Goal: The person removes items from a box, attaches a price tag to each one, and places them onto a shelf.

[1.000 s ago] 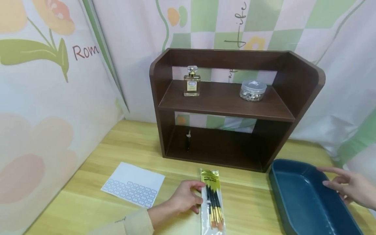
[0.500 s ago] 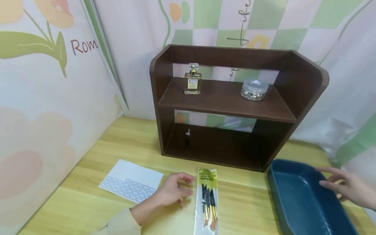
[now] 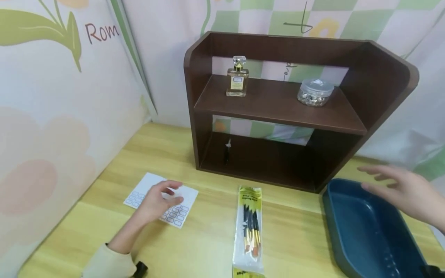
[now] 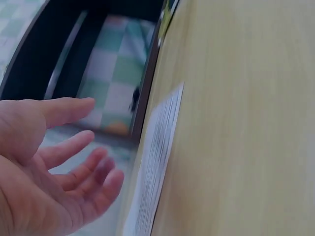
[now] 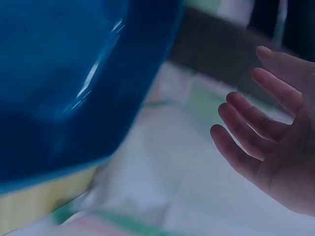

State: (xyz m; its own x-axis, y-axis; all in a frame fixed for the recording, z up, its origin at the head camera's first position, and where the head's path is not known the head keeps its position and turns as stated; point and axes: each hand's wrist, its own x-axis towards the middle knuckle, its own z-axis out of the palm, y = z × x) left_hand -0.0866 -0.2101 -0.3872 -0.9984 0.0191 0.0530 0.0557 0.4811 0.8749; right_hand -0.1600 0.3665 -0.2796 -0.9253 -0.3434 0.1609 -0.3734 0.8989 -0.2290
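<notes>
My left hand [image 3: 153, 202] hovers over a white label sheet [image 3: 185, 199] printed with rows of small blue-bordered boxes. In the left wrist view the left hand [image 4: 59, 172] shows loosely bent fingers, holding nothing, apart from the sheet [image 4: 160, 152]. A clear packet of paintbrushes [image 3: 251, 227] with a yellow top lies flat on the table between my hands. On the right, my right hand [image 3: 403, 191] is raised above the far rim of a blue tray [image 3: 335, 227]. Its fingers [image 5: 246, 118] are spread in the right wrist view, beside the tray [image 5: 140, 105] and not touching it.
A dark brown two-tier shelf [image 3: 281, 104] stands at the back. Its upper level bears a perfume bottle [image 3: 237, 79] and a clear lidded jar [image 3: 315, 92] of small silvery pieces. A black pen-like item [image 3: 227, 152] is on the lower level. Patterned cloth hangs behind.
My left hand has let go of the brush packet and moved left over the label sheet. My right hand has lifted off the tray's rim. The head view has tilted down.
</notes>
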